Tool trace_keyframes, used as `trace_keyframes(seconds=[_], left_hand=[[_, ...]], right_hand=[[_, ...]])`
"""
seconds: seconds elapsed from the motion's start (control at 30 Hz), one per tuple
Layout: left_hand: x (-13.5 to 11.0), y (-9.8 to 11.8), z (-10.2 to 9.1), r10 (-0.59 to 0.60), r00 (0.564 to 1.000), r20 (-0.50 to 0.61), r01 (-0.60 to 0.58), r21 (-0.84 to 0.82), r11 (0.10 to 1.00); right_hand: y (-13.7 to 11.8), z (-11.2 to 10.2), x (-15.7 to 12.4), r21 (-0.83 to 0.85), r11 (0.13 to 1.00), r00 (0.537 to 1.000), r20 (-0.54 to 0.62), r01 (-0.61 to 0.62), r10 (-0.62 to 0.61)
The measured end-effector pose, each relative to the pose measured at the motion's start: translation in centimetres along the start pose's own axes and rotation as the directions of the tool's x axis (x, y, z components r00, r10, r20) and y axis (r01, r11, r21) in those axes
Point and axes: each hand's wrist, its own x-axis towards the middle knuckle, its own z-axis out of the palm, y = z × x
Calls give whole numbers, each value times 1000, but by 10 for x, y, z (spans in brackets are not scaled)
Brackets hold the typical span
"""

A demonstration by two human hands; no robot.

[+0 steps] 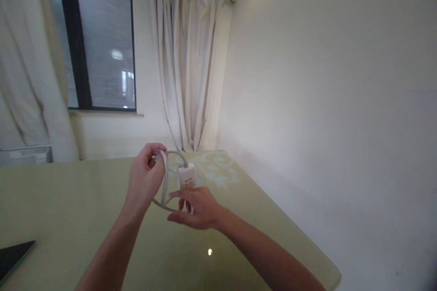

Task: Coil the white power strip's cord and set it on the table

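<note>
While the left hand [146, 172] has its grip clamped on a looped pale cable [165, 179], the right hand [200, 209] is just beside the loop, its thumb and forefinger spread apart; whether its fingers touch the cable, I cannot tell. The cable hangs between the hands over the desk [85, 204] and enters the top of a white socket block [186, 173], slotted on its near face, just beyond the right hand. A dark flat object [15, 257] lies at lower left.

Dark-framed window [107, 41] upper left | cream curtains [191, 54] either side | pale wall [324, 100] right | glossy greenish table [68, 204] below
</note>
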Motion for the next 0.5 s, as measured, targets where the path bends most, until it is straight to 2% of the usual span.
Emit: trace_keyframes(seconds=[0.07,0.1,0.2,0.3,0.4,0.5], left_hand=[[-2,-1,1,88,996,22,-90,150,985],[-3,-2,1,106,994,40,-112,184,977],[0,-6,-3,49,992,117,-67,149,987],[5,-12,-11,-8,992,127,-6,112,994],[7,-11,-14,30,995,92,-42,142,989],[4,-5,-11,37,982,183,-62,133,989]], right_hand=[[-30,-5,7,117,993,982,-183,-16,38],[-42,-8,12,128,991,969,-237,-47,77],[-60,-21,26,143,990,974,-220,-19,50],[-55,-35,32,175,985,977,-211,4,34],[-43,-43,33,182,983,980,-191,-18,53],[-34,-46,35,100,991,976,-194,-84,103]])
